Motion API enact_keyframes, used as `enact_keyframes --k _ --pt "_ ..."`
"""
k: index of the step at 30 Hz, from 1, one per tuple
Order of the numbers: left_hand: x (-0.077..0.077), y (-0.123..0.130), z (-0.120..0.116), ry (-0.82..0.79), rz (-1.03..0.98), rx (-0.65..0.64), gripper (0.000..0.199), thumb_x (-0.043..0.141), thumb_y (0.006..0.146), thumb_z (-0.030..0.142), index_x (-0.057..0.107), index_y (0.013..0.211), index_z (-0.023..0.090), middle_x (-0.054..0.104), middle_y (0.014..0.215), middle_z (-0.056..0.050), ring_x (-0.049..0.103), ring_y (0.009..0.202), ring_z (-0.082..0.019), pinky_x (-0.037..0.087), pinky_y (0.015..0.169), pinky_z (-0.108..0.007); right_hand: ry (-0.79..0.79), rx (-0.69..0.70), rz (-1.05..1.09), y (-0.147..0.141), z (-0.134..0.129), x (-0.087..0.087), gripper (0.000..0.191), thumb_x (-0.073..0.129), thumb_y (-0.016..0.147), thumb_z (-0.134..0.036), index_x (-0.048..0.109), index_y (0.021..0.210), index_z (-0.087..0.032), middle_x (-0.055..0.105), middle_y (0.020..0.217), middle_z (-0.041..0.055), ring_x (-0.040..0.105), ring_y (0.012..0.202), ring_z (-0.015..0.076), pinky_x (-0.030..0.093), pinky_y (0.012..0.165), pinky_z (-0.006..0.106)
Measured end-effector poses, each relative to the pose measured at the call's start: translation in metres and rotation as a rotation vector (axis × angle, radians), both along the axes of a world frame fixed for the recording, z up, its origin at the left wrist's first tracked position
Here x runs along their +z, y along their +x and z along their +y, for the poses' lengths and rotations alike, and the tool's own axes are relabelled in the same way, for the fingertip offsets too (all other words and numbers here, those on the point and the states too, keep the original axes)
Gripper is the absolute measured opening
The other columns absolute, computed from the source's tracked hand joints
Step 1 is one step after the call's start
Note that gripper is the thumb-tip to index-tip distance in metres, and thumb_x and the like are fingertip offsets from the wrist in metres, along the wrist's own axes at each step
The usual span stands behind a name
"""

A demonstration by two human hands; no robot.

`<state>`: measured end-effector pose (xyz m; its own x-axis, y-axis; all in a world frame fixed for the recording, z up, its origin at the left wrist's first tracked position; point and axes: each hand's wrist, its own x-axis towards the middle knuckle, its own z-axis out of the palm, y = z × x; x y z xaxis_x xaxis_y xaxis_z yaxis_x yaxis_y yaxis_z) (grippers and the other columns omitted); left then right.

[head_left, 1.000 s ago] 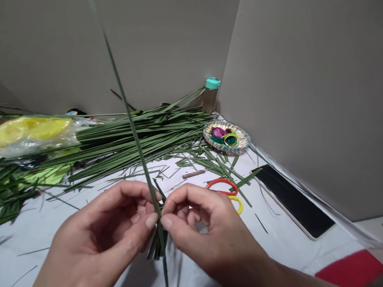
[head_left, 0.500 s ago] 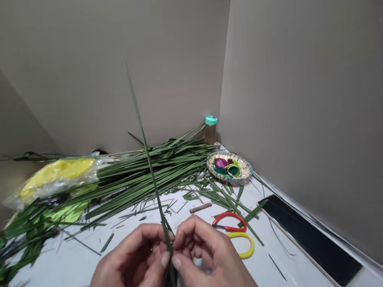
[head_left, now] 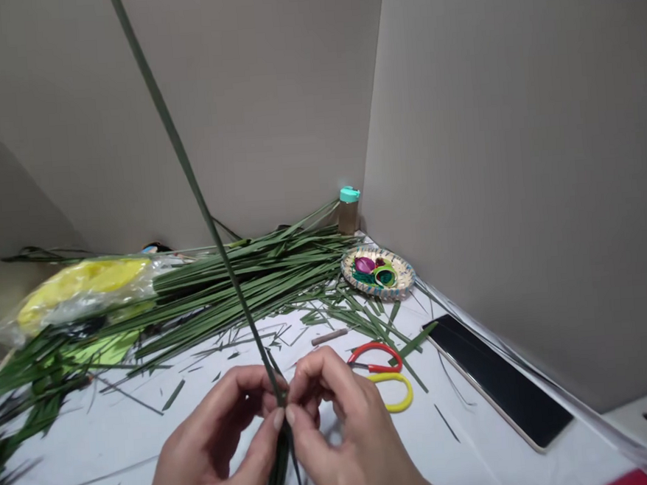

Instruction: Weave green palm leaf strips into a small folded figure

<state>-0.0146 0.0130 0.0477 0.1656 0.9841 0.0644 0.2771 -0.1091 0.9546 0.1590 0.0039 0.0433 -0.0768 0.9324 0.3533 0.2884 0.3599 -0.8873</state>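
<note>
Low in the middle of the view, my left hand [head_left: 226, 441] and my right hand [head_left: 336, 426] meet, thumb tips almost touching. Both pinch the same green leaf strips [head_left: 280, 463], whose short lower ends hang down between the palms. One long leaf blade [head_left: 195, 185] rises from my fingertips and leans to the upper left, out of the frame. The exact crossing of the strips is hidden by my fingers. Just beyond my right hand lie scissors [head_left: 403, 390] with one red and one yellow handle loop; their blades are mostly covered.
A big pile of long green leaves [head_left: 259, 269] lies along the back wall. Left are a plastic bag with yellow contents [head_left: 86, 289] and plaited leaves [head_left: 41, 410]. Right are a woven dish [head_left: 404, 285], a bottle [head_left: 348, 215] and a phone [head_left: 500, 385]. Leaf scraps [head_left: 173, 395] litter the white table.
The long leaf blade now leans further left and reaches higher, past the top edge. The lower strip ends have come into view beneath my fingers. Both hands keep their pinch; the camera view has shifted slightly.
</note>
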Motion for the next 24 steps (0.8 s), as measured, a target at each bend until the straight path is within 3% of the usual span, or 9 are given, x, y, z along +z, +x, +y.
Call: enact_keyframes --k 3,9,16,19,24 --pt "0.004 0.002 0.002 0.018 0.031 0.004 0.014 0.071 0.091 0.046 0.071 0.093 0.032 0.075 0.092 0.000 0.072 0.091 -0.021 0.061 0.083 -0.022 0.041 -0.006 0.006 -0.001 0.001 0.003 0.012 0.049 0.076 -0.015 0.048 0.083 -0.024 0.057 0.075 -0.0022 0.058 0.066 0.0141 0.046 0.063 0.025" --pt "0.020 0.024 0.010 -0.016 -0.073 0.120 0.029 0.085 0.070 0.046 0.074 0.091 0.028 0.074 0.074 -0.003 0.075 0.083 -0.030 0.063 0.070 -0.033 0.122 -0.079 -0.029 -0.007 0.003 -0.002 0.017 0.049 0.071 -0.012 0.043 0.081 -0.024 0.053 0.072 -0.0044 0.052 0.062 0.0125 0.039 0.061 0.025" --pt "0.014 0.024 0.009 -0.031 -0.128 0.072 0.022 0.086 0.068 0.038 0.073 0.082 0.027 0.073 0.072 -0.002 0.074 0.079 -0.029 0.063 0.069 -0.033 0.121 -0.110 -0.020 -0.009 0.004 -0.004 0.019 0.051 0.066 -0.011 0.044 0.078 -0.024 0.055 0.070 -0.0053 0.053 0.062 0.0119 0.040 0.060 0.024" --pt "0.011 0.023 0.008 -0.016 -0.146 0.058 0.011 0.082 0.074 0.030 0.071 0.074 0.027 0.073 0.073 0.000 0.073 0.076 -0.024 0.062 0.070 -0.028 0.112 -0.100 -0.014 -0.008 0.005 -0.003 0.019 0.051 0.065 -0.011 0.043 0.076 -0.024 0.054 0.069 -0.0056 0.052 0.061 0.0117 0.039 0.059 0.024" --pt "0.013 0.021 0.009 0.001 -0.168 0.033 0.010 0.078 0.077 0.023 0.072 0.070 0.028 0.072 0.073 0.003 0.071 0.070 -0.017 0.061 0.068 -0.019 0.123 -0.079 0.002 -0.007 0.007 -0.003 0.020 0.051 0.065 -0.009 0.044 0.077 -0.024 0.051 0.069 -0.0061 0.050 0.061 0.0115 0.039 0.063 0.025"
